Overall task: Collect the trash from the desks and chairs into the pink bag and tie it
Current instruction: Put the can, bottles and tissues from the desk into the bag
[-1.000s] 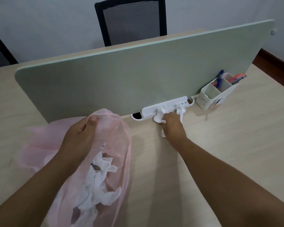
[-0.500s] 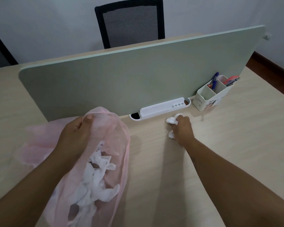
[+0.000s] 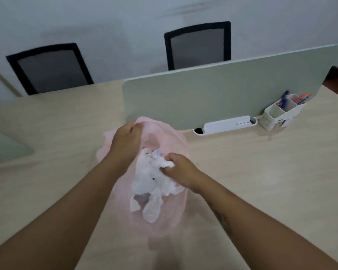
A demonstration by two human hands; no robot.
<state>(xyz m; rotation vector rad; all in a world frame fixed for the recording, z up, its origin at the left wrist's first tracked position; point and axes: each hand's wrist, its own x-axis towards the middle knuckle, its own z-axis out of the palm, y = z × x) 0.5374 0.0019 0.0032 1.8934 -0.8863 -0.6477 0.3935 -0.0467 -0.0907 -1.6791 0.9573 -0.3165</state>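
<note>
A: Any legible text, labels or numbers?
B: None. The white plastic pen holder box (image 3: 279,118) by the pale green divider panel (image 3: 222,90) carries a printed sticker, too blurred to read.

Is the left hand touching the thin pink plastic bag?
Touching. The head view shows the left hand closed around the rim of the thin pink plastic bag, pinching it and holding its mouth open.

Both forearms are bare to the lower edge of the view, no sleeve, watch or ring showing on the left hand (image 3: 125,142) or the right hand (image 3: 180,170), and a dark blurred marking runs along the right forearm toward 5 o'clock
</note>
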